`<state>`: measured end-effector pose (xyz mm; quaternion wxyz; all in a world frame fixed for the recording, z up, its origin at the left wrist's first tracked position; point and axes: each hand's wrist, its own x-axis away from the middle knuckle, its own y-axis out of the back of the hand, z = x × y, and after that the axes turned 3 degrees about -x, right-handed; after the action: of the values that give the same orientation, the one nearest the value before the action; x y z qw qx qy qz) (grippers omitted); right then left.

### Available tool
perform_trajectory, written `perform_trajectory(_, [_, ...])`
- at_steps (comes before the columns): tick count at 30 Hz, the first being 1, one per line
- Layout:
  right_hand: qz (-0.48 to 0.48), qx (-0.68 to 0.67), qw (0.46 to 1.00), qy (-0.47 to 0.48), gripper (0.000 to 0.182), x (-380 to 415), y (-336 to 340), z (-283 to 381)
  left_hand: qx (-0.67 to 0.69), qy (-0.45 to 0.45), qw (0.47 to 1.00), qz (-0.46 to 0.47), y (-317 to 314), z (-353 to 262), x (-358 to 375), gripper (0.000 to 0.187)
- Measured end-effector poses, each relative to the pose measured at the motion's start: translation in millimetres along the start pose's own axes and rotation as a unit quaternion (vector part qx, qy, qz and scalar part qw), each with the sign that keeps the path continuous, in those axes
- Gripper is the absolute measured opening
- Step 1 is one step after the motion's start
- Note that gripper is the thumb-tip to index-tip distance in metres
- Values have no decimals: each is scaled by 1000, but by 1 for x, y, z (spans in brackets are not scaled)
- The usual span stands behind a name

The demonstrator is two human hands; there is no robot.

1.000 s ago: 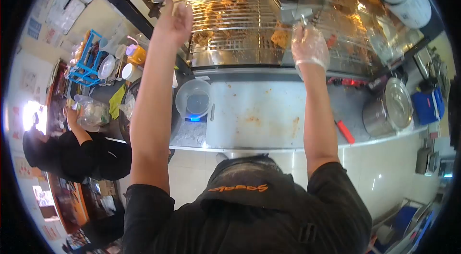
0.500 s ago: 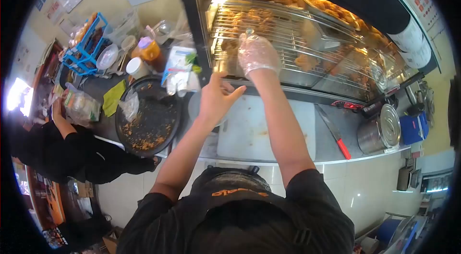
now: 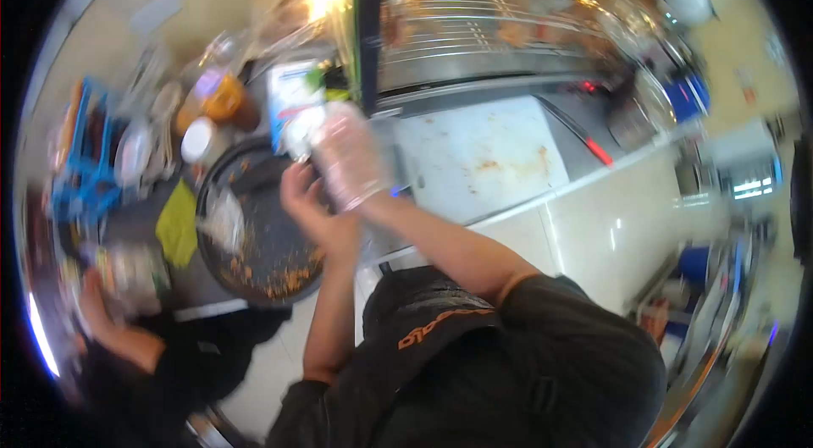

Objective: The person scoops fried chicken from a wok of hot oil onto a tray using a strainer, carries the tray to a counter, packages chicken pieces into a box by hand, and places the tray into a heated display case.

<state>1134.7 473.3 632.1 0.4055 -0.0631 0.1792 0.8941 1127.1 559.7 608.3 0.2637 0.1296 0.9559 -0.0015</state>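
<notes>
I watch both hands drop from the warming rack: gloved right hand (image 3: 349, 162) meets bare left hand (image 3: 312, 209) above the dark tray (image 3: 254, 266); finger state too blurred to tell.

round tray (image 3: 254, 257): sitting on the counter's left part, crumbs lying in it
folded cloth (image 3: 178, 224): lying just left of the tray
cutting board (image 3: 478, 156): lying right of the tray
knife (image 3: 584, 139): lying right of the board
wire-rack cabinet (image 3: 491, 16): standing behind the board
jars (image 3: 216, 105): crowding behind the tray
both hands (image 3: 326, 185): meeting over the tray's right edge
co-worker's hand (image 3: 93, 312): hanging at far left
</notes>
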Motion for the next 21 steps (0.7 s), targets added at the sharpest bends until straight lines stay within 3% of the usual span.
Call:
perform_trajectory(1, [45, 61, 997, -28, 27, 14, -12, 8, -79, -3, 996, -31, 7, 2, -4, 78])
perform_trajectory(2, [183, 248, 946, 101, 27, 24, -21, 2, -53, 17, 996, -74, 21, 26, -11, 64])
perform_trajectory(3, [17, 90, 971, 221, 27, 48, -66, -35, -52, 33, 993, -97, 44, 36, -26, 53])
perform_trajectory(4, [-22, 13, 983, 180, 25, 65, -122, -61, -317, -124, 926, -163, 55, 45, -22, 53])
perform_trajectory(5, [26, -11, 982, 185, 29, 81, -122, -57, -377, -170, 887, -205, 65, 43, -22, 53])
perform_trajectory(8, [204, -99, 950, 212, 55, 136, -92, -19, -393, -142, 885, -205, 86, 43, -29, 51])
perform_trajectory(10, [224, -66, 914, 332, 51, 161, -45, -8, -395, -131, 891, -184, 85, 43, -34, 50])
perform_trajectory(12, [398, -88, 885, 223, 37, 174, 47, -2, -396, -134, 895, -158, 73, 35, -36, 49])
perform_trajectory(14, [266, -107, 943, 170, 26, 221, 121, -41, -394, -146, 898, -135, 53, 22, -31, 48])
perform_trajectory(16, [68, 6, 995, 72, 22, 291, 209, -79, -379, -170, 903, -106, 23, 0, -14, 47])
perform_trajectory(18, [3, 114, 989, -100, 26, 368, 293, -99, -353, -191, 914, -64, -9, -21, 12, 46])
perform_trajectory(21, [-272, 96, 941, -178, 32, 527, 380, -116, -275, -271, 917, 98, -97, -65, 76, 45])
